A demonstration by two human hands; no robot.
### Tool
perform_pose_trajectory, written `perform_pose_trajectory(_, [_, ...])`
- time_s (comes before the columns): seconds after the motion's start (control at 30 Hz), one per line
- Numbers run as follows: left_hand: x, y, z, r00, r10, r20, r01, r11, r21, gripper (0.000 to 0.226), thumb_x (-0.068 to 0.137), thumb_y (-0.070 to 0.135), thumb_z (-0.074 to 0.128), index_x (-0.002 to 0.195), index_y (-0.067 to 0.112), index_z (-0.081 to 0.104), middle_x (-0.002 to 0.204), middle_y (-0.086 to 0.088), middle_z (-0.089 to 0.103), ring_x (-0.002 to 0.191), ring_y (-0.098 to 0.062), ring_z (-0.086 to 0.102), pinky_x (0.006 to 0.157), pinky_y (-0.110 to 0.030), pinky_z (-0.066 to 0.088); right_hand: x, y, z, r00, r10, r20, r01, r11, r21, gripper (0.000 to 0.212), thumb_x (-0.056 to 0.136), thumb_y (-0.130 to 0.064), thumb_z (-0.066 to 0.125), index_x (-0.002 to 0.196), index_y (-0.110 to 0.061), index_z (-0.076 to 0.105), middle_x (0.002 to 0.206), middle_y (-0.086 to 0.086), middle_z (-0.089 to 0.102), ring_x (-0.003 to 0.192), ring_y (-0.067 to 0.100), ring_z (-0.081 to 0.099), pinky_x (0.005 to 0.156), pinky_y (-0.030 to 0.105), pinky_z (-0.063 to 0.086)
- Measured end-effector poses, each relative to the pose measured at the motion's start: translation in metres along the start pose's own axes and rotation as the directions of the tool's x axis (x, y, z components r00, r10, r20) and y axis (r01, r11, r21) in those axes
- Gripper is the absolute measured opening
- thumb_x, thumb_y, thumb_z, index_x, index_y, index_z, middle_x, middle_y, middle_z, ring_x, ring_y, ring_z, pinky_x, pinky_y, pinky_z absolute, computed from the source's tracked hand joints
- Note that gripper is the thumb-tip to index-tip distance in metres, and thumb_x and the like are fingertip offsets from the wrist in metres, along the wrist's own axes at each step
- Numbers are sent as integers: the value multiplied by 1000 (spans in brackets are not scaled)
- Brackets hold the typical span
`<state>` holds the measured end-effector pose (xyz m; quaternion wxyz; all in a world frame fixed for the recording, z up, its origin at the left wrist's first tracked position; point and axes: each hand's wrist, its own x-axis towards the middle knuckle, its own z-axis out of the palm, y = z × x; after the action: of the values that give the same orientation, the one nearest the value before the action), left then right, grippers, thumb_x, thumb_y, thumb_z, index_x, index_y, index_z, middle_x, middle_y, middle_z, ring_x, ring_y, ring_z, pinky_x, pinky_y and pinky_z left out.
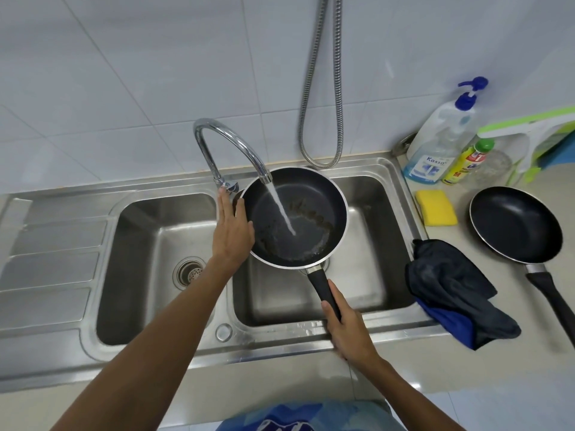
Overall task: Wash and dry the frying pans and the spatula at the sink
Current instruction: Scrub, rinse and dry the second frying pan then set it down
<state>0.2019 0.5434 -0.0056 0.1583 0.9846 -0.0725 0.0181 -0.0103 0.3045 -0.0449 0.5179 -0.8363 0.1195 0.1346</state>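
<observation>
The right hand (348,328) is gripping the black handle of a dirty frying pan (295,219), fingers clamped round it, holding it over the right basin of the sink (389,178) under the tap (230,144) — water is streaming into it. The left hand (231,231) is resting open-fingered against the pan's rim, reaching toward the tap lever, while a second pan (516,225) is sitting on the counter (497,353) beside a dark cloth (451,287) and a yellow sponge (435,206).
</observation>
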Motion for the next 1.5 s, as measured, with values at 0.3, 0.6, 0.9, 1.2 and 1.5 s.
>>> perform_pose_trajectory(0.3, [10,3,16,997,-7,-71,4,1000,-31,51,98,7,57,144,-8,41,161,-42,2,153,-52,2,126,-50,18,1,0,1,1000,20,7,-20,1000,4,53,103,-53,42,152,-54,21,74,8,62,58,14,58,54,41,55])
perform_pose_trajectory(0.6, [50,0,5,994,83,-74,-78,995,65,45,96,-1,51,138,-14,42,158,-45,10,153,-54,7,125,-53,18,0,-3,0,999,36,18,-36,999,3,53,104,-50,42,153,-52,21,72,4,60,57,11,58,55,37,55])
perform_pose_trajectory(0.9, [34,8,-25,1000,-18,-13,15,970,-242,54,99,9,60,149,2,41,167,-20,17,155,-36,20,122,-44,28,-4,-10,-2,999,46,19,-46,999,10,55,105,-46,42,156,-45,23,75,-1,61,56,7,57,52,24,51])
perform_pose_trajectory(1.2, [-142,102,24,782,-461,420,614,455,-645,30,96,41,67,100,13,61,99,-4,67,99,-26,67,87,-35,52,-22,-18,11,999,8,-41,-8,1000,11,51,104,-52,39,152,-54,23,84,-10,67,69,5,64,68,23,51])
perform_pose_trajectory(1.5, [-132,167,31,423,-185,887,836,-299,-461,42,90,53,72,91,12,65,88,-2,72,78,-16,74,75,-31,56,-49,-41,13,995,88,-53,-82,991,107,44,110,-36,22,150,-56,18,88,-9,71,75,4,68,71,28,58])
